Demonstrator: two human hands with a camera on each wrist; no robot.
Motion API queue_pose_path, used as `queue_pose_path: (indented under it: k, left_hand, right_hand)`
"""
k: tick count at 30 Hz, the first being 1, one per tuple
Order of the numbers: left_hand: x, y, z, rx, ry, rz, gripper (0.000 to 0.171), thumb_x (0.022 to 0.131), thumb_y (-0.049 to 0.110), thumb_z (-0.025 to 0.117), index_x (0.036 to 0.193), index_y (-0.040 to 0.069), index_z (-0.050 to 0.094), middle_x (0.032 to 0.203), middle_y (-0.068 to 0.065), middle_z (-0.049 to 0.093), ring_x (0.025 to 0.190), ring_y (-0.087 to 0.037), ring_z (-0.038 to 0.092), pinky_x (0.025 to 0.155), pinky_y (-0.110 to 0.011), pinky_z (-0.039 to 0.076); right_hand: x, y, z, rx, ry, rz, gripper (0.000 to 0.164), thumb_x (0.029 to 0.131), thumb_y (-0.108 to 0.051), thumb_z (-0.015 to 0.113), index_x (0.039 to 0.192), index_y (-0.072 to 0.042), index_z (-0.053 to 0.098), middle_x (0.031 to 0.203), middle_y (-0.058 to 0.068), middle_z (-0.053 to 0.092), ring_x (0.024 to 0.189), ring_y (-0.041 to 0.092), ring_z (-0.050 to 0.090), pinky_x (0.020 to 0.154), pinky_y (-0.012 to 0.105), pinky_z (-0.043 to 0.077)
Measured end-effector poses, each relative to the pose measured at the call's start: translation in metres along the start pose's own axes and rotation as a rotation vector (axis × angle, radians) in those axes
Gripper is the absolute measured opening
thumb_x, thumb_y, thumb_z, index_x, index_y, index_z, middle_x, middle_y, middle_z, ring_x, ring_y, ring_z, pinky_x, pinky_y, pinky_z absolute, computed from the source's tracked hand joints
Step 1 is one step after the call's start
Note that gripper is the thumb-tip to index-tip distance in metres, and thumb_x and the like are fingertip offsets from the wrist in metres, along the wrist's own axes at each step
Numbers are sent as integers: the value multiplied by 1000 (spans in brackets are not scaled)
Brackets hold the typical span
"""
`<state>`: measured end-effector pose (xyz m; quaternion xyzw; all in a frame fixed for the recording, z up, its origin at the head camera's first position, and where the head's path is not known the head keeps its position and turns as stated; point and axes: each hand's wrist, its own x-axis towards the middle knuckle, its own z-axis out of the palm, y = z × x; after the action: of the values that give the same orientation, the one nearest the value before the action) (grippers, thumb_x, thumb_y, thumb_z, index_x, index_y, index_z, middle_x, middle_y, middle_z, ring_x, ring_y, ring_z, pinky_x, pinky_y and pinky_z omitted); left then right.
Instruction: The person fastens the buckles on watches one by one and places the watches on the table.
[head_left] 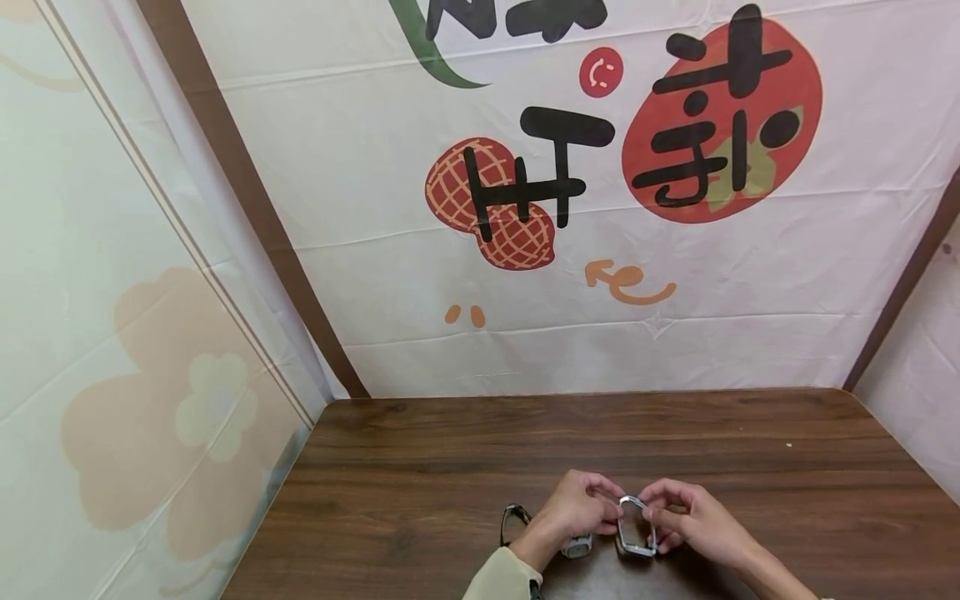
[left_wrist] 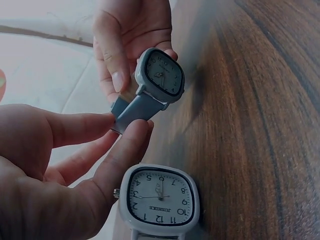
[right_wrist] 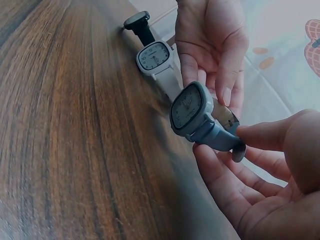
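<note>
Between both hands is a watch [head_left: 637, 550] with a squarish pale case and a blue-grey strap, its strap forming a loop. My left hand [head_left: 577, 510] pinches one side of the strap; in the left wrist view its thumb and fingers meet at the blue-grey strap [left_wrist: 137, 111]. From the other side my right hand [head_left: 697, 521] pinches the strap between thumb and fingers. The watch face [right_wrist: 189, 106] is turned toward the table side in the right wrist view. Part of the strap is hidden behind fingers.
A white square watch [left_wrist: 160, 197] lies on the wooden table [head_left: 420, 467] beside my left hand. Farther left is a black-strapped watch [right_wrist: 136, 20]. A printed cloth wall [head_left: 375, 275] stands behind the table, with another cloth [head_left: 150, 375] on the left.
</note>
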<state>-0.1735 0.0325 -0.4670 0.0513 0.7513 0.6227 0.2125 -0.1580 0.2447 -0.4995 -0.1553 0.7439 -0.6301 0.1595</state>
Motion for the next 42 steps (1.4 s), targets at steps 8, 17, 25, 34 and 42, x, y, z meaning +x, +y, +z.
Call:
queue_pose_path:
  k: [8, 17, 25, 34, 42]
  left_hand:
    - [2, -3, 0, 21, 8, -23, 21, 83, -12, 68, 99, 2, 72, 79, -7, 68, 69, -18, 68, 68, -34, 61]
    - [2, -3, 1, 23, 20, -4, 19, 85, -11, 67, 99, -1, 72, 82, -10, 70, 70, -16, 68, 67, -31, 60]
    - [0, 1, 3, 64, 53, -10, 14, 88, -1, 68, 101, 1, 73, 85, -6, 68, 70, -16, 68, 65, -28, 59]
    - [-2, 2, 4, 40, 64, -4, 17, 91, 3, 67, 107, -1, 71, 86, -8, 70, 74, -16, 68, 69, -31, 60]
    - [-3, 3, 1, 16, 33, -6, 20, 92, 6, 65, 110, -2, 69, 90, -9, 70, 80, -19, 69, 72, -34, 60]
  right_hand:
    - [2, 7, 0, 12, -7, -22, 26, 97, -6, 60, 113, 14, 55, 90, 17, 62, 72, 19, 68, 63, 40, 60]
    - [4, 7, 1, -17, 28, 6, 27, 95, -8, 62, 111, 13, 56, 90, 17, 64, 73, 17, 67, 64, 38, 60]
    - [7, 8, 2, -98, 78, 24, 24, 93, -8, 66, 108, 10, 60, 88, 13, 65, 74, 11, 65, 63, 34, 59]
    - [8, 7, 4, -100, 115, 38, 22, 91, -4, 66, 106, 11, 61, 89, 18, 69, 72, 13, 66, 62, 33, 59]
    - [10, 7, 4, -102, 135, 51, 22, 90, -5, 68, 103, 12, 61, 87, 19, 70, 70, 16, 68, 62, 34, 59]
